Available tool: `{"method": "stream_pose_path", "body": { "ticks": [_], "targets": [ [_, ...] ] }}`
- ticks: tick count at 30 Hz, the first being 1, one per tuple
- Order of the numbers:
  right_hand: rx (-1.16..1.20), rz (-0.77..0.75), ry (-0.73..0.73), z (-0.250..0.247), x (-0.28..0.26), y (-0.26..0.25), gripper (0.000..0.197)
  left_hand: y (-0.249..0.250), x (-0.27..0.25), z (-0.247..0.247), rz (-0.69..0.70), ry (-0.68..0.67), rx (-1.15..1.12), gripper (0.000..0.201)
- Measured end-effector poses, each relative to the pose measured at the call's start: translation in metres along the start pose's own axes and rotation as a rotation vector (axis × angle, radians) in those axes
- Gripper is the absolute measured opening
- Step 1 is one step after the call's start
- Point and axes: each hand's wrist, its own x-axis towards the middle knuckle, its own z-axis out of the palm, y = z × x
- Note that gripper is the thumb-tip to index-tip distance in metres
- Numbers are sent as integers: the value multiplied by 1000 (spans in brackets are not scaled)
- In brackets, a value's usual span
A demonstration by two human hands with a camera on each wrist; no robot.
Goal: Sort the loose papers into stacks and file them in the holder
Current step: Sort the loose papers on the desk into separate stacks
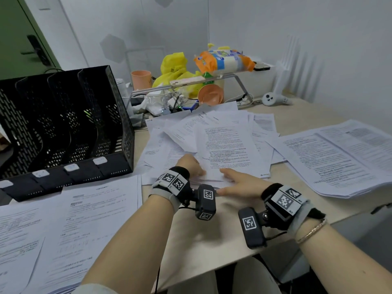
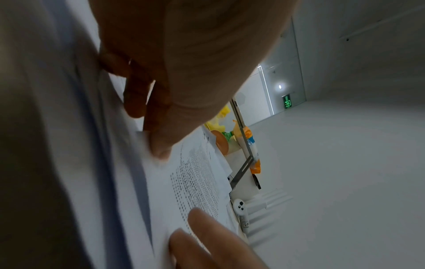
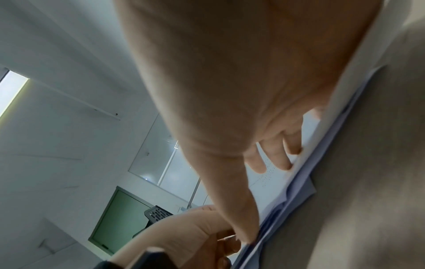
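Note:
A loose pile of printed papers (image 1: pixel 214 132) lies spread over the middle of the desk. My left hand (image 1: pixel 198 171) is at the near left corner of the top sheet (image 1: pixel 229 153). In the left wrist view its thumb (image 2: pixel 161 145) lies on that sheet (image 2: pixel 195 182) with the fingers (image 2: pixel 135 102) curled at the edge, pinching it. My right hand (image 1: pixel 230 178) lies flat on the pile's near edge, fingers straight and thumb pointing left. The right wrist view shows those fingers (image 3: pixel 276 156) spread on the paper (image 3: pixel 296 174). The black mesh file holder (image 1: pixel 118 115) stands at the left, its slots dark.
One flat stack of sheets (image 1: pixel 80 219) lies at the near left in front of the holder; another thick stack (image 1: pixel 339 158) lies at the right. Behind the pile are a metal shelf (image 1: pixel 237 76) with bags, an orange cup (image 1: pixel 141 79), cables and a white controller (image 1: pixel 273 98).

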Motion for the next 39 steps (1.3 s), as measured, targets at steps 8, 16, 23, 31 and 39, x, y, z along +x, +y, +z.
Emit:
{"method": "stream_pose_path", "body": {
  "ticks": [8,16,23,31,39],
  "targets": [
    [206,17,326,-19,-7,8,59,-9,-8,-11,91,242,-318,19],
    [332,-180,448,-25,-24,-20,68,-6,-28,-18,230,328,-660,11],
    [367,-193,540,-37,-46,-22,48,25,-50,-6,341,254,-719,8],
    [460,-144,882,-71,-85,18,35,73,-49,22,502,160,-704,66],
    [562,-92,1004,-101,-117,69,33,141,-39,71,618,83,-588,30]
  ]
}}
